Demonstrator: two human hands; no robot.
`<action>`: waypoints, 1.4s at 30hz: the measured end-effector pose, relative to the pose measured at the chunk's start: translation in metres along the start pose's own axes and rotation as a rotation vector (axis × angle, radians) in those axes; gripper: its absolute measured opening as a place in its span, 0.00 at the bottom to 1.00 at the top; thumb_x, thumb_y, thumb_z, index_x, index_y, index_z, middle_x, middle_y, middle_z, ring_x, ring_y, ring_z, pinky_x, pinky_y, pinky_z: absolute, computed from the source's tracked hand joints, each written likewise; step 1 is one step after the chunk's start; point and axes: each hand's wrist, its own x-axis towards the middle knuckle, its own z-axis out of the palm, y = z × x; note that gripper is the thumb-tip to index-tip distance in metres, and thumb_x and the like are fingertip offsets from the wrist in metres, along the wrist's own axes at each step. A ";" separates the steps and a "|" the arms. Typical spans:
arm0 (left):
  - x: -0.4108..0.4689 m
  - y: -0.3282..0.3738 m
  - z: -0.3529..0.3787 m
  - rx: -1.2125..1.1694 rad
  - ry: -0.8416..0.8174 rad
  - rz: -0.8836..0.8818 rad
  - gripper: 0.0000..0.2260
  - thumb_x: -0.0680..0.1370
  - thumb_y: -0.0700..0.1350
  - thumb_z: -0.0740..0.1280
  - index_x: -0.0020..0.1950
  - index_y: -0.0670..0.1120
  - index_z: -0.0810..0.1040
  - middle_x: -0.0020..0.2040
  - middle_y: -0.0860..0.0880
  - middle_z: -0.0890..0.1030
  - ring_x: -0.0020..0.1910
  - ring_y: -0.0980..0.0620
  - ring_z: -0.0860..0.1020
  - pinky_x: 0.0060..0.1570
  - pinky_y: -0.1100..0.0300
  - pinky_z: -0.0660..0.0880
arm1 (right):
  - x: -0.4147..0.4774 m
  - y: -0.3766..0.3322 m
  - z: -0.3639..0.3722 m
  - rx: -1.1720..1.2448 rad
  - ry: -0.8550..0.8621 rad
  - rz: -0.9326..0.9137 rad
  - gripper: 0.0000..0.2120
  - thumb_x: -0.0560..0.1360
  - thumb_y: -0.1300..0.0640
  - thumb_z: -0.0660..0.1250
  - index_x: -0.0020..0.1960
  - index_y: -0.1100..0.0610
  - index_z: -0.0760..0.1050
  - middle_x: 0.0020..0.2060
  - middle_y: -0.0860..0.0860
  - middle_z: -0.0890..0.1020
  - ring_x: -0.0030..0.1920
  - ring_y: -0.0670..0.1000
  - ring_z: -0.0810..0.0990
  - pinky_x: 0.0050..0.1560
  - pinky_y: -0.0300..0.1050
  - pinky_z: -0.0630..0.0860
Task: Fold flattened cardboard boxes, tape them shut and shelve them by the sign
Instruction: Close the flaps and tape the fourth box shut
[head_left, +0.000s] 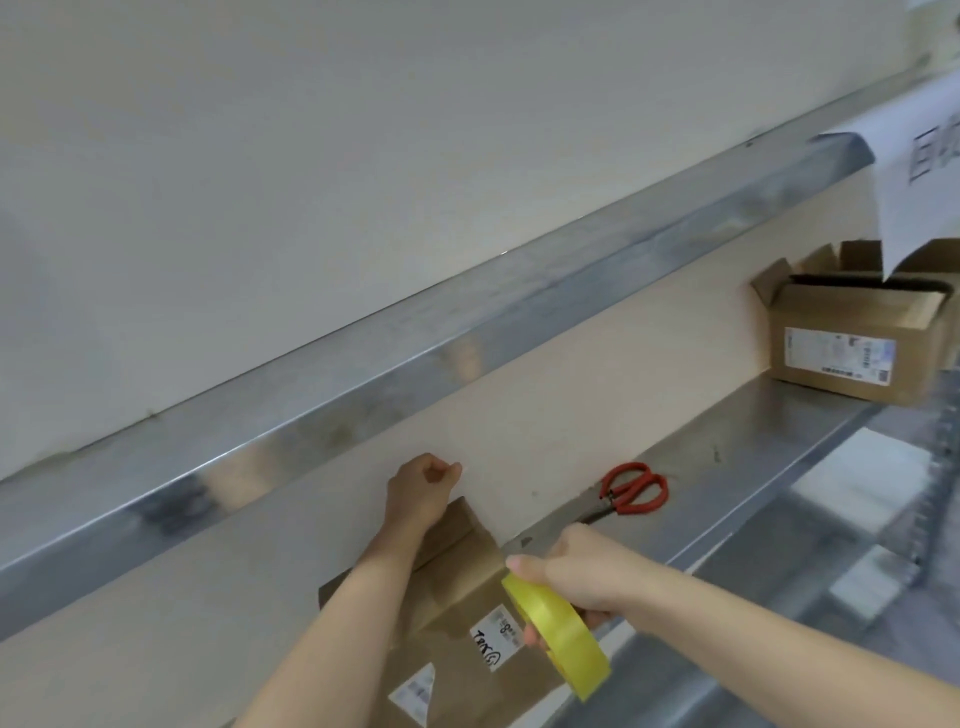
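Yellow tape roll (558, 631), lower centre, gripped in right hand (576, 571); left hand (421, 488) curls above cardboard box (467, 587), its hold unclear.

I've only the head camera, tilted, facing a metal shelf (753, 431) against a wall (363, 156). It sits close.

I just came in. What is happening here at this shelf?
A person seems to be taping a cardboard box that lies on a metal shelf. The right hand grips a roll of yellow tape at the near side of the box. The left hand is at the far end of the box with curled fingers; whether it pinches a tape end is unclear. Red scissors lie untouched on the shelf. Further right, a second box stands with open flaps under a paper sign.
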 end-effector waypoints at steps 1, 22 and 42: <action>0.001 -0.002 0.002 -0.009 -0.006 -0.001 0.09 0.77 0.52 0.68 0.45 0.47 0.79 0.46 0.51 0.81 0.50 0.50 0.78 0.49 0.61 0.70 | 0.003 0.000 0.001 -0.004 0.007 0.004 0.20 0.81 0.50 0.62 0.61 0.67 0.71 0.27 0.52 0.82 0.23 0.45 0.80 0.21 0.33 0.70; 0.013 -0.018 0.015 0.131 -0.092 -0.042 0.08 0.78 0.46 0.66 0.52 0.43 0.80 0.52 0.45 0.81 0.54 0.47 0.77 0.51 0.61 0.69 | 0.020 0.015 0.008 0.068 -0.007 0.028 0.22 0.81 0.48 0.60 0.58 0.69 0.74 0.32 0.54 0.83 0.28 0.47 0.81 0.30 0.36 0.77; -0.001 -0.025 0.017 0.048 -0.062 0.283 0.10 0.75 0.55 0.69 0.37 0.52 0.82 0.35 0.60 0.83 0.38 0.64 0.79 0.43 0.67 0.72 | 0.018 0.015 0.011 0.044 0.005 0.055 0.23 0.81 0.48 0.61 0.59 0.70 0.73 0.34 0.56 0.84 0.28 0.48 0.82 0.27 0.37 0.76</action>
